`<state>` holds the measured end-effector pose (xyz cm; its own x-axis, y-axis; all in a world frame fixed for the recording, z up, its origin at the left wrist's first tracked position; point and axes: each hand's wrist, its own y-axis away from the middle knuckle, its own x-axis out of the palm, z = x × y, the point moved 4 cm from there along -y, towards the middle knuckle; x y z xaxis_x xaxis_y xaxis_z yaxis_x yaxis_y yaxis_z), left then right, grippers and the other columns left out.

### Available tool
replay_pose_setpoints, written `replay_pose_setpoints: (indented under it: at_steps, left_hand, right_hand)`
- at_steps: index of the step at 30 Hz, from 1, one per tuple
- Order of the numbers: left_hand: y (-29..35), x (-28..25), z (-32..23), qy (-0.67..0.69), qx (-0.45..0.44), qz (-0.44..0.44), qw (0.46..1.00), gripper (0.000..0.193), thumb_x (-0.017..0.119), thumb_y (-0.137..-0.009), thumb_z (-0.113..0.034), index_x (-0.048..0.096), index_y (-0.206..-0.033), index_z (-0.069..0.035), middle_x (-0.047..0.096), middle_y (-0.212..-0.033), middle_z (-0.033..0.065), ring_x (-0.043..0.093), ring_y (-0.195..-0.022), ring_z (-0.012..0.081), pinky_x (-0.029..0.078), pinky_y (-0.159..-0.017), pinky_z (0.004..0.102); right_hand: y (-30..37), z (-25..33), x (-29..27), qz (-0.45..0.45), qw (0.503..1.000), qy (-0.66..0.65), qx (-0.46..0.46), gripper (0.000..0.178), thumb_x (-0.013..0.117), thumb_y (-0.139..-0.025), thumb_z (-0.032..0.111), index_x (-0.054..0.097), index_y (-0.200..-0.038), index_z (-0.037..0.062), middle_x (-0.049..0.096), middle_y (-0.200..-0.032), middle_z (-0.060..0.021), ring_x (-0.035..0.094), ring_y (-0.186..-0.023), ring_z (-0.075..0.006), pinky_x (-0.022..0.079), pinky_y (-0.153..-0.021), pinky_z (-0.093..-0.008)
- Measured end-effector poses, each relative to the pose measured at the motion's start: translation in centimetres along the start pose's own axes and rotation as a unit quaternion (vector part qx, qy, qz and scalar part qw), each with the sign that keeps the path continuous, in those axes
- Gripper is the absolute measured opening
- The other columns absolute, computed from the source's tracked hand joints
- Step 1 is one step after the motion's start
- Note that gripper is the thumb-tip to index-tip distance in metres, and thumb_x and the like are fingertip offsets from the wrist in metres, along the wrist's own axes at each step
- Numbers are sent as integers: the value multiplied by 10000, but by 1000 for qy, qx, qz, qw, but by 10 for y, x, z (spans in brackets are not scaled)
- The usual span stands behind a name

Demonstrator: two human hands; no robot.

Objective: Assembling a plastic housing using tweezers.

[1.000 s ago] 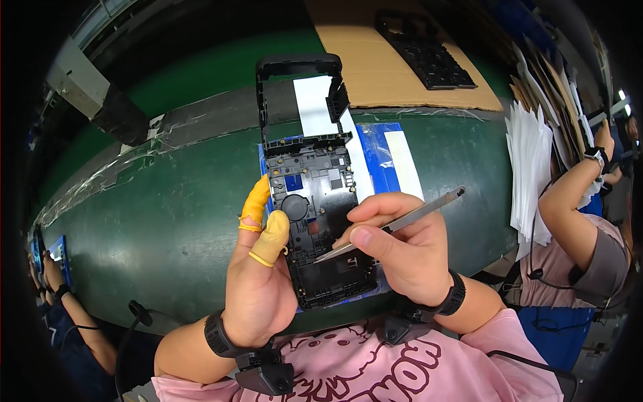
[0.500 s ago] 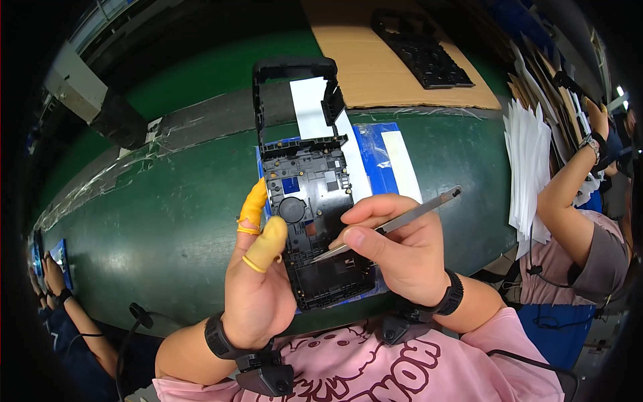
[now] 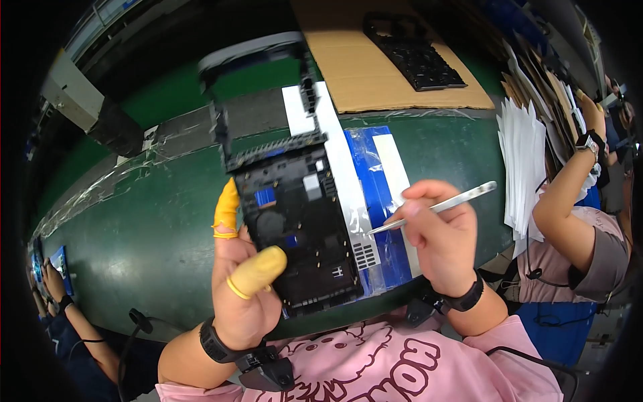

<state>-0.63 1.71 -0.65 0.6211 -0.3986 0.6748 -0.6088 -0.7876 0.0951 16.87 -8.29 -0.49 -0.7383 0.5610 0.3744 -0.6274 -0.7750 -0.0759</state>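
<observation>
My left hand (image 3: pixel 244 288), with yellow finger cots on its thumb and a finger, grips a black plastic device housing (image 3: pixel 311 231) by its left edge. The housing has an open frame at its far end, and small patches and brass-coloured dots show on its inner face; it is slightly blurred. In my right hand (image 3: pixel 445 234) is a pair of metal tweezers (image 3: pixel 462 197), pinched between thumb and fingers. Its tips reach over a white sheet (image 3: pixel 362 224) that bears small black rectangular pieces (image 3: pixel 364 256), just right of the housing.
A blue mat (image 3: pixel 378 174) with a pale strip lies on the green table (image 3: pixel 154 228). Beyond it, another black housing (image 3: pixel 422 63) rests on cardboard (image 3: pixel 348 87). White sheets (image 3: pixel 522 167) stand at right, near a co-worker's arm (image 3: pixel 569 201). Another person's hand (image 3: pixel 53 278) is at far left.
My left hand has shifted left and tilted the housing leftward. My right hand has moved the tweezers off the housing, rightward to the white sheet, where the small black pieces now show.
</observation>
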Motion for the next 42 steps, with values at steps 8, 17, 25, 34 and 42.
replay_pose_setpoints:
  at_steps: [8,17,25,34,42]
  left_hand:
    - [-5,-4,-2,4,-8,-76,997,436,444,-892,-178,289,-1288,-81,484,-1155,90,499,-1049,183,432,-889,346]
    - [-8,1,0,0,-25,-64,998,453,469,-881,-182,287,-1283,-83,486,-1153,95,517,-1027,190,452,-864,354]
    - [-7,1,5,15,-42,-42,998,445,461,-884,-190,294,-1284,-88,475,-1170,88,498,-1056,190,438,-882,358]
    - [-4,1,7,56,-68,-37,995,422,441,-889,-165,318,-1283,-79,467,-1185,89,480,-1074,180,407,-906,334]
    - [-1,-1,7,14,-67,-33,997,468,471,-869,-272,339,-1275,-79,477,-1187,70,475,-1085,180,378,-931,335]
  right_hand:
    - [10,-20,-9,-23,985,153,73,120,612,-775,23,587,-890,-3,604,-672,-9,452,-482,-8,325,-426,-146]
    - [10,-24,-11,-13,984,163,74,124,608,-777,22,588,-896,-8,604,-671,-13,449,-481,-12,332,-432,-152]
    - [9,-2,0,0,995,43,89,160,580,-775,-14,556,-930,-44,619,-695,-54,449,-501,-27,341,-453,-156]
    - [5,-16,55,135,989,26,51,222,617,-775,-13,551,-987,-28,602,-833,-41,560,-749,-63,440,-630,-177]
    - [6,-23,51,128,988,-6,80,220,582,-799,-23,537,-1014,-34,620,-841,-71,575,-772,-85,453,-682,-197]
